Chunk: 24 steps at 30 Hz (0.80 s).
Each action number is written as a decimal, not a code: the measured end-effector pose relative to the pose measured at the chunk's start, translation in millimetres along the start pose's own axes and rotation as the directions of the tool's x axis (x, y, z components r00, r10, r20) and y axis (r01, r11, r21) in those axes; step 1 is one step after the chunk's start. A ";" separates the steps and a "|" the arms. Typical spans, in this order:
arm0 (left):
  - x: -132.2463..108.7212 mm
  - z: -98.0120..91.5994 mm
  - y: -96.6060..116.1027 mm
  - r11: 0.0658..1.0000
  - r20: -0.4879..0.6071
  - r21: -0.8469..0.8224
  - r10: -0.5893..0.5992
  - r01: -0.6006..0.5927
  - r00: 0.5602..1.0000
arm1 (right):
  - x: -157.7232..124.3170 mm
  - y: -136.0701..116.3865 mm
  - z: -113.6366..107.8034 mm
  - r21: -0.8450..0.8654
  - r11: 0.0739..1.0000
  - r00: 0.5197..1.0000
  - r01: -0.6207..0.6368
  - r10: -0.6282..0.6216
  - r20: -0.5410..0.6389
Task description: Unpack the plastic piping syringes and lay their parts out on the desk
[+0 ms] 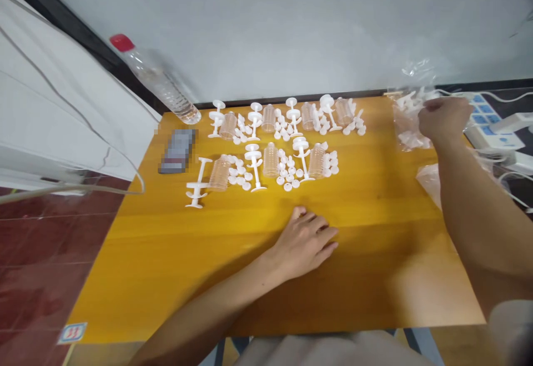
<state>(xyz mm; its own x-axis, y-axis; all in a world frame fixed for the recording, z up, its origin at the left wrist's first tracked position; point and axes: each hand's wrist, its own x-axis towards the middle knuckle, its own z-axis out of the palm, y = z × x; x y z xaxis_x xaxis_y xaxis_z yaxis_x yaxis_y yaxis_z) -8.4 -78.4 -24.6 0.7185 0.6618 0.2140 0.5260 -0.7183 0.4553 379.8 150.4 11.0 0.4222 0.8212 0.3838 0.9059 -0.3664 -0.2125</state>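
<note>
My left hand (307, 241) rests on the wooden table, fingers apart and slightly bent, holding nothing. At the far right, my right hand (447, 116) is closed at the edge of a clear plastic bag (403, 124) with white plastic parts inside; its fingertips are partly hidden. Beyond my left hand, two rows of sets lie on the table. Each has a white plunger (303, 158), a clear ribbed syringe barrel (317, 160) and a cluster of small white caps (287, 171).
A red-capped water bottle (162, 85) stands at the back left, with a blurred-out phone (178, 150) near it. White power strips (495, 127) and cables crowd the right side. Another crumpled plastic bag (430, 181) lies beside my right forearm. A wall (291, 27) borders the back edge.
</note>
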 end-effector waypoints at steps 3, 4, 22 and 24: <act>4.7 -22.4 -0.2 0.988 -0.090 -0.153 -0.034 0.020 0.995 | -17.0 -8.4 -36.9 0.252 0.966 0.994 -0.061 0.081 -0.068; 6.6 -32.3 -0.3 0.972 -0.134 -0.231 -0.062 0.030 0.989 | -26.7 -12.3 -52.9 0.362 0.932 0.994 -0.020 0.058 -0.094; -29.2 -79.5 25.3 0.772 -0.199 -0.599 -0.401 0.213 0.894 | -228.7 -65.2 -102.8 0.891 0.451 0.322 -0.051 -0.837 0.442; -32.4 -78.9 26.1 0.692 -0.182 -0.669 -0.506 0.271 0.843 | -247.6 -57.7 -98.0 0.905 0.426 0.441 0.026 -0.817 0.372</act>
<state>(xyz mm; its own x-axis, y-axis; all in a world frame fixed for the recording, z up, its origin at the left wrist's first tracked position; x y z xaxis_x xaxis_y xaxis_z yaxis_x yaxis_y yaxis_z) -53.9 -101.6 48.6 0.2565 0.9606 0.1073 0.2545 -0.1742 0.9513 226.3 -74.7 16.3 -0.5665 0.8240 0.0087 0.3659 0.2610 -0.8933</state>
